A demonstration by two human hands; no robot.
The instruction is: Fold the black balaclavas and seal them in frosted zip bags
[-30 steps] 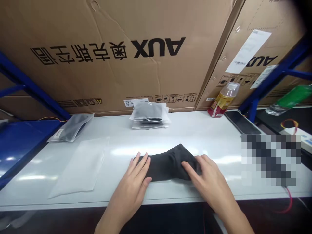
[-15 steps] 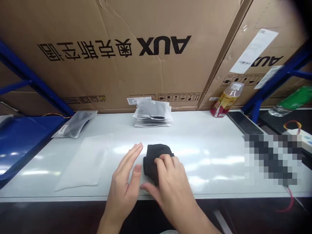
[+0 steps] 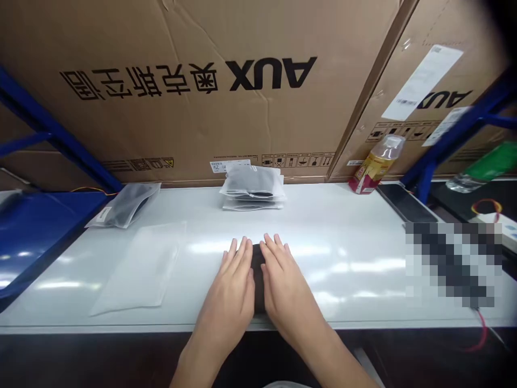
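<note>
Right now my left hand (image 3: 226, 288) and right hand (image 3: 286, 288) flank a folded black fabric bundle (image 3: 258, 277), fingers slightly spread and pressing its sides, not pinching. A flat frosted plastic bag (image 3: 137, 267) lies left of my fingers.

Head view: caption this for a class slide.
The left hand and right hand press a folded black sock on a white table.

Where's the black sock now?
In the head view, the folded black sock lies on the white table, between the left hand and right hand, near the front edge.
</note>
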